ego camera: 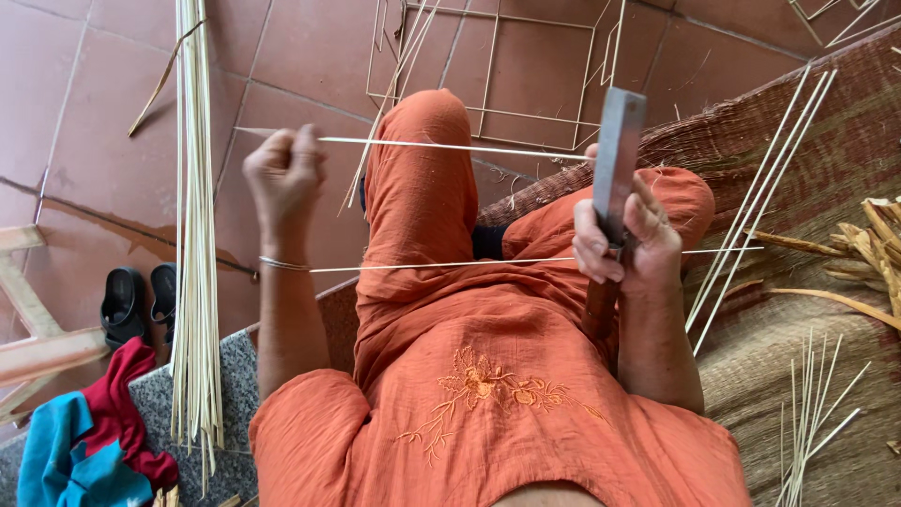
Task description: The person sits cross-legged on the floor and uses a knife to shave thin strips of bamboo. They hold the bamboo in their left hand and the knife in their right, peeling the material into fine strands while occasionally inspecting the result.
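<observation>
Left hand (283, 176) fingers clench one end of a thin bamboo strip (450, 146), raised over the knee. Right hand (624, 239) fingers grip a flat-bladed knife (616, 160) upright against the strip's other end. Loose strips (195, 235) lie left.

My left hand (284, 174) is closed in a fist around one end of a thin pale bamboo strip (450, 146). My right hand (624, 239) grips a flat grey metal blade (617, 160) upright against that strip, above my orange-clothed knee (422, 188).
</observation>
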